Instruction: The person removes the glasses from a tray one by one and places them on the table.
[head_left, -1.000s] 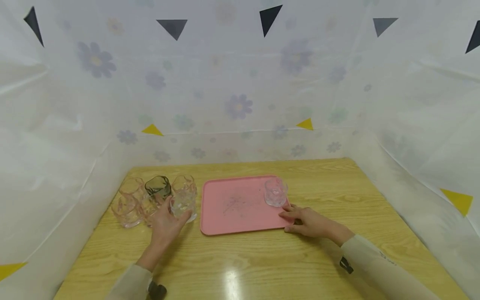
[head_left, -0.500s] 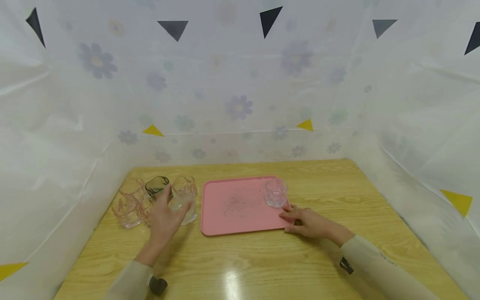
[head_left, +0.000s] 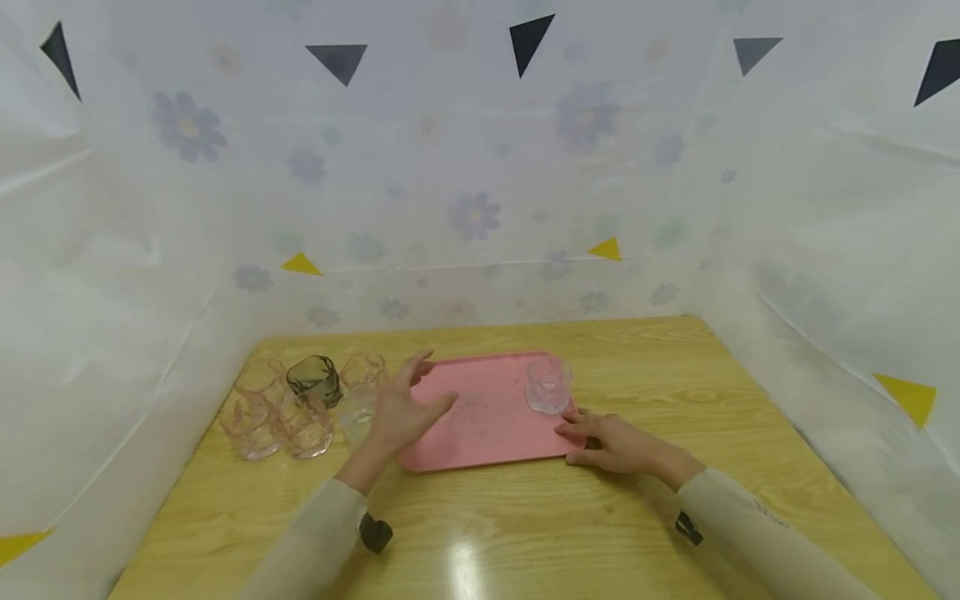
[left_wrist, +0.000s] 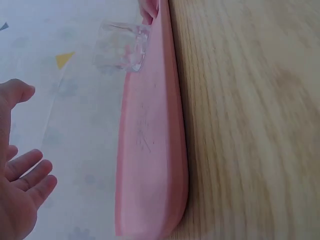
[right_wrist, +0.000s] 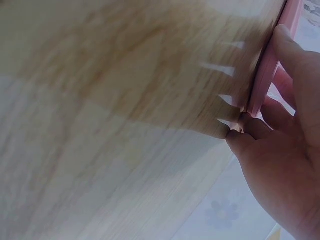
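Observation:
My left hand (head_left: 405,414) is raised over the left end of a pink tray (head_left: 480,442), thumb and fingers spread with nothing between them. In the left wrist view the same hand (left_wrist: 20,185) hangs apart from the tray. A clear glass cup (head_left: 547,387) stands upright at the tray's right end. My right hand (head_left: 615,442) holds the tray's near right corner. The right wrist view shows its thumb (right_wrist: 287,42) and fingers against the rim. Partly behind my left hand, a clear glass cup (head_left: 354,414) stands on the table.
Left of the tray, several pink-tinted cups (head_left: 306,429) and one dark grey cup (head_left: 315,382) stand close together on the wooden table (head_left: 525,533). White flower-printed sheeting (head_left: 465,167) encloses the table at the back and sides.
My left hand has moved right, away from the group of cups and over the tray's left end, without a cup. The right hand has stayed at the tray's corner.

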